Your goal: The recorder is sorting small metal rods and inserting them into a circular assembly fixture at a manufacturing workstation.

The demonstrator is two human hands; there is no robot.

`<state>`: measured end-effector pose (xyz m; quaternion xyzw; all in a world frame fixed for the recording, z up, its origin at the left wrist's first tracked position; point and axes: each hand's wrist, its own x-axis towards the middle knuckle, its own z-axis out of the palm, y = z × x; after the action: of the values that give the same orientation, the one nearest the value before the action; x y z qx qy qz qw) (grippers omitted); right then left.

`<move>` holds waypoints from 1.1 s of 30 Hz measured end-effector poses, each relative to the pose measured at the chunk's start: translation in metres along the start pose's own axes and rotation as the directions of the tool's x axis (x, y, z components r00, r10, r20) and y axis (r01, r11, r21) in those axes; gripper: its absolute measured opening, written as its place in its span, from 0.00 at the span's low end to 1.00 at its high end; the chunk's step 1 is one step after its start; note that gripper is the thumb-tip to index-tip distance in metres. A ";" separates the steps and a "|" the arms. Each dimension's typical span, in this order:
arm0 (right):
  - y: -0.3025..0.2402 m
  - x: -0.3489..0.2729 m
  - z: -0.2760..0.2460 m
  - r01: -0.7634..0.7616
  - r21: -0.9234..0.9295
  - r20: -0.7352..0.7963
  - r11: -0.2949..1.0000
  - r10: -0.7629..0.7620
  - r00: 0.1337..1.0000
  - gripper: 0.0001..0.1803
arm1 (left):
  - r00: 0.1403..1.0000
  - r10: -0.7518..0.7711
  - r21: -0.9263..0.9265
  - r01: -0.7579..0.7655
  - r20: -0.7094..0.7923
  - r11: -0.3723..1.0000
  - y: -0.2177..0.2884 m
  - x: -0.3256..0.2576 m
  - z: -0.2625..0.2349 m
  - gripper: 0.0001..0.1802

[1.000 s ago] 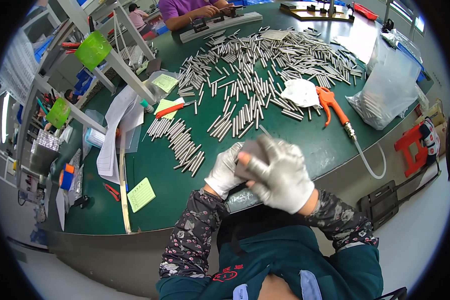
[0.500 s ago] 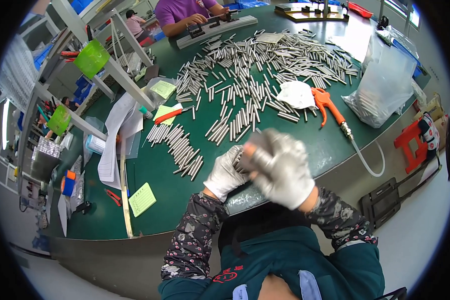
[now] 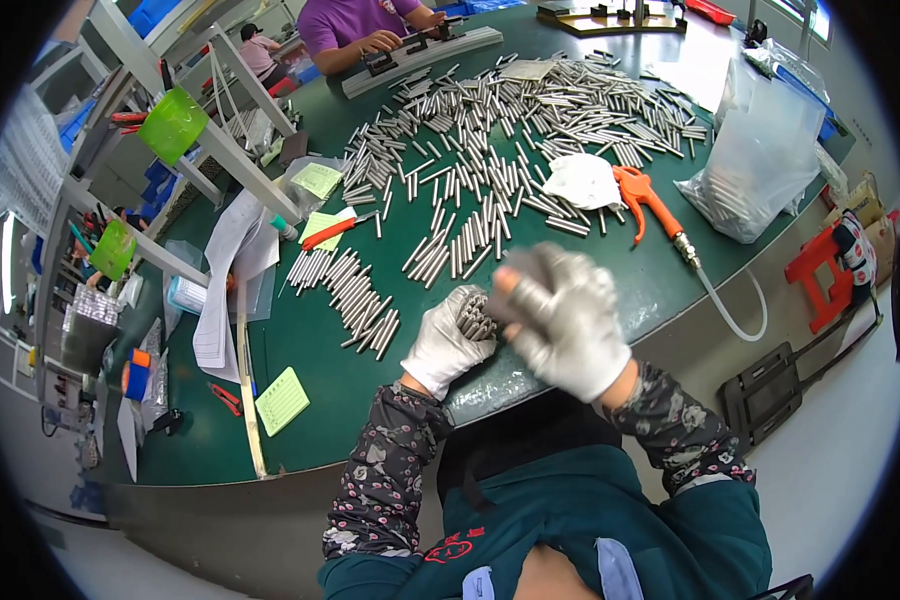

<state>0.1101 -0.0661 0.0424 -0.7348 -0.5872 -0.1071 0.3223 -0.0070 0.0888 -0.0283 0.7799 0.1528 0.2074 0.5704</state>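
In a white glove, my left hand (image 3: pixel 444 346) is closed around a bundle of short metal pins (image 3: pixel 477 316), their round ends facing up and to the right. My right hand (image 3: pixel 573 330), also gloved, is just right of the bundle and smeared by motion. Fingertips are bare at its left side, and a dark grey patch shows over the fingers; whether that is a held thing or glove soiling I cannot tell. Beyond both hands, loose pins (image 3: pixel 475 240) lie on the green table (image 3: pixel 320 400). A neater row of pins (image 3: pixel 353 300) lies to the left.
An orange air gun (image 3: pixel 652 205) with a pale hose lies at the right, beside a white cloth (image 3: pixel 582 182) and a plastic bag of pins (image 3: pixel 755 180). An orange-handled tool (image 3: pixel 328 234), paper notes (image 3: pixel 283 402) and red-handled cutters (image 3: pixel 226 399) are left. A co-worker (image 3: pixel 360 30) sits across.
My left hand has shifted slightly, and the pin ends in it show more plainly. The right hand remains blurred beside it. The co-worker's hands have moved a little along the rail.
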 end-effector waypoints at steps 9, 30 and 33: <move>0.043 -0.004 0.000 -0.309 -0.175 -0.080 0.935 0.299 0.951 0.25 | 0.999 -0.001 -0.203 0.009 0.038 0.979 0.001 -0.006 0.000 0.28; 0.004 -0.015 0.034 -0.146 0.434 0.087 0.889 0.120 0.989 0.19 | 0.948 0.316 0.467 -0.271 -0.021 0.842 -0.001 -0.011 0.019 0.33; 0.000 -0.010 0.028 -0.196 0.460 0.177 0.866 0.127 0.976 0.20 | 0.986 0.166 0.197 -0.166 0.020 0.966 0.000 -0.014 0.016 0.32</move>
<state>0.1009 -0.0576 0.0157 -0.6856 -0.5532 0.1196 0.4580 -0.0107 0.0690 -0.0346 0.8432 0.1059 0.2370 0.4709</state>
